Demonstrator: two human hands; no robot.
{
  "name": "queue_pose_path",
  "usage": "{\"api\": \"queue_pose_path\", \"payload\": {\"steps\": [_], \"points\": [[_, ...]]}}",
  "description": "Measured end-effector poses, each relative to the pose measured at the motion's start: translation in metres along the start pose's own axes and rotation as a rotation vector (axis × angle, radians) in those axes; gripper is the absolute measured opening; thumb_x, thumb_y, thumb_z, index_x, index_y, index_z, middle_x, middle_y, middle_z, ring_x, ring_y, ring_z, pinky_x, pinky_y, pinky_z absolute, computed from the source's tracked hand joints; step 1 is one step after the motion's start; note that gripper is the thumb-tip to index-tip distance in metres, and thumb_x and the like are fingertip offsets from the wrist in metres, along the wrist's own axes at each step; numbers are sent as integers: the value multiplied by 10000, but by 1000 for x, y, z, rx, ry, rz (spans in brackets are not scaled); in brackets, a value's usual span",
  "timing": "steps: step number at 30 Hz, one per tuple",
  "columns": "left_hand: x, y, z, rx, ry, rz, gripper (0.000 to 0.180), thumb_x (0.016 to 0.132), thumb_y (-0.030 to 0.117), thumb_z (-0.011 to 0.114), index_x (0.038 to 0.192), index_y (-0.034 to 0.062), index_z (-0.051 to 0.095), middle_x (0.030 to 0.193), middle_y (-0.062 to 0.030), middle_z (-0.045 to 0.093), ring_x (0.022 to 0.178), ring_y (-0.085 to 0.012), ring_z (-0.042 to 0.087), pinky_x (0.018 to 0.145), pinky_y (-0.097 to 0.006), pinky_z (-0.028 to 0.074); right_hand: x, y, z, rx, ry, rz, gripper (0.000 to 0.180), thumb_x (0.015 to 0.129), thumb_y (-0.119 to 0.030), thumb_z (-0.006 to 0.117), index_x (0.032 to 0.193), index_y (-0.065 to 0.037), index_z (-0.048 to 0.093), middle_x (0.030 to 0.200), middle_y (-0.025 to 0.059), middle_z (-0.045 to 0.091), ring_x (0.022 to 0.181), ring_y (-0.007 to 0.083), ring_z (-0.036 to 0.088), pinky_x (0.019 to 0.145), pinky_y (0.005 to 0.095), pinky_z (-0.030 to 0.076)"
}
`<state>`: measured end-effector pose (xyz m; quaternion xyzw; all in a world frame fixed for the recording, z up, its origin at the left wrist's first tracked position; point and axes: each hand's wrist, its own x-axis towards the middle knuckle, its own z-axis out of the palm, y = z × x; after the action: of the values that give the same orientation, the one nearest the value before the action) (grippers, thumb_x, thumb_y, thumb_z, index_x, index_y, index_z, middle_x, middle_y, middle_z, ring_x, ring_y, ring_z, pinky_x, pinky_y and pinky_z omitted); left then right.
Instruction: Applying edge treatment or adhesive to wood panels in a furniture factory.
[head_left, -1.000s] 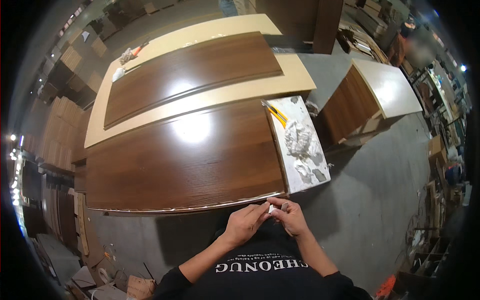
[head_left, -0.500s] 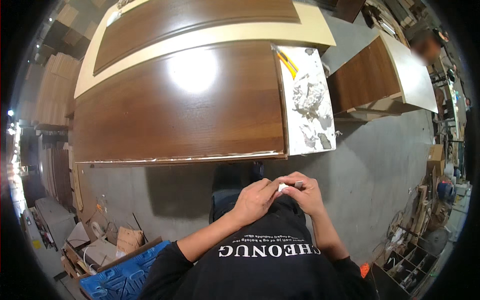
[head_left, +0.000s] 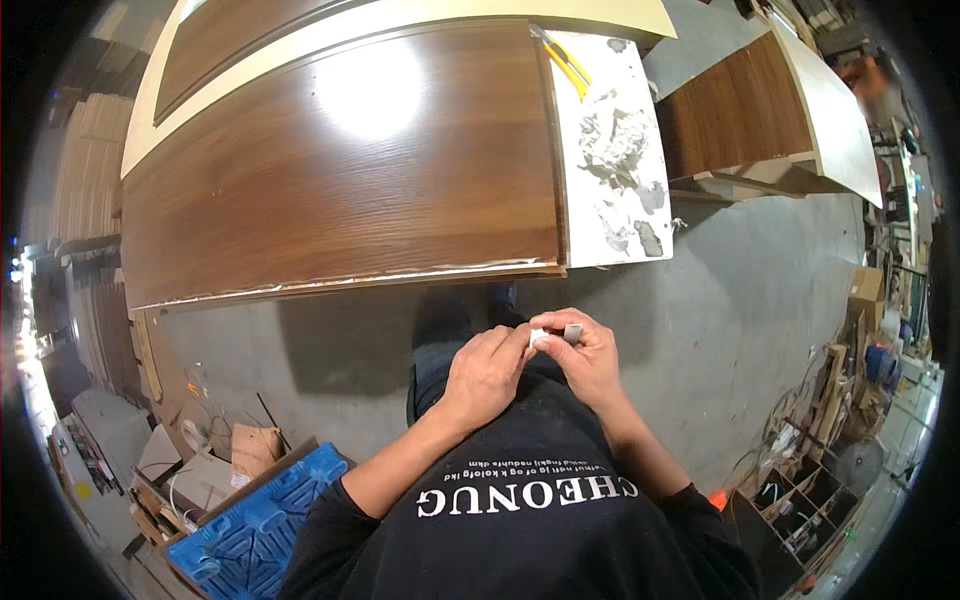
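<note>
Close in front of my body, both hands are drawn together at the fingertips. My left hand (head_left: 487, 374) is closed, its fingertips against a small white wad (head_left: 539, 337). My right hand (head_left: 588, 362) pinches the same white wad between thumb and forefinger. A small flat grey piece (head_left: 572, 333) sticks out between the right hand's fingers; its kind is too small to tell. Beyond the hands lies a brown wood-grain panel (head_left: 350, 210) with a ragged white strip along its near edge.
Right of the panel, a white surface (head_left: 652, 205) bears crumpled paper (head_left: 612, 140) and a yellow utility knife (head_left: 568, 68). A brown and white cabinet piece (head_left: 735, 110) stands at the far right. A blue pallet (head_left: 255, 530) lies at the lower left, a divided wooden box (head_left: 800, 510) at the lower right.
The panel and white surface sit higher and slightly left in the picture. My hands appear a little higher and further left, still together on the white wad.
</note>
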<state>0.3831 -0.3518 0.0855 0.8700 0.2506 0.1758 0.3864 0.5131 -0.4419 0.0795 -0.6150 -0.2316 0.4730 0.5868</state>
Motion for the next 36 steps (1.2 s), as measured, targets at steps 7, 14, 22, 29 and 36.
{"api": "queue_pose_path", "payload": {"steps": [7,14,22,29,36], "points": [[3,-8,-3,-7,-2,32,235,739,48,654,965,34,590,753,-87,553,662,-251,570,593,-350,462,-3,4,4,34,43,0,123,859,-40,600,969,-3,638,880,47,635,722,72,569,645,204,463],[4,-5,-11,-282,41,-186,325,759,-7,661,1071,66,610,752,-94,576,621,-209,572,552,-305,454,-1,14,-2,101,124,62,142,861,-87,615,990,-31,596,796,0,597,629,34,490,565,183,408],[18,-8,-24,-141,21,-85,273,746,-31,679,1008,41,649,831,-95,637,683,-165,599,607,-247,464,8,5,-3,416,88,281,268,866,-133,625,1095,-6,574,779,5,603,585,24,453,525,161,374],[17,-9,-21,-656,-91,-514,163,821,41,654,980,5,654,804,-12,631,705,-66,577,647,-207,469,10,9,-1,139,219,94,248,839,-93,651,1076,-29,613,801,-14,598,635,19,472,555,164,382],[17,-2,-16,-1015,-111,-688,214,870,59,596,1070,-8,629,840,-30,634,687,-72,566,649,-207,486,6,2,-18,387,14,206,268,790,-16,668,1054,-18,624,836,12,610,630,50,505,544,170,407]]}}
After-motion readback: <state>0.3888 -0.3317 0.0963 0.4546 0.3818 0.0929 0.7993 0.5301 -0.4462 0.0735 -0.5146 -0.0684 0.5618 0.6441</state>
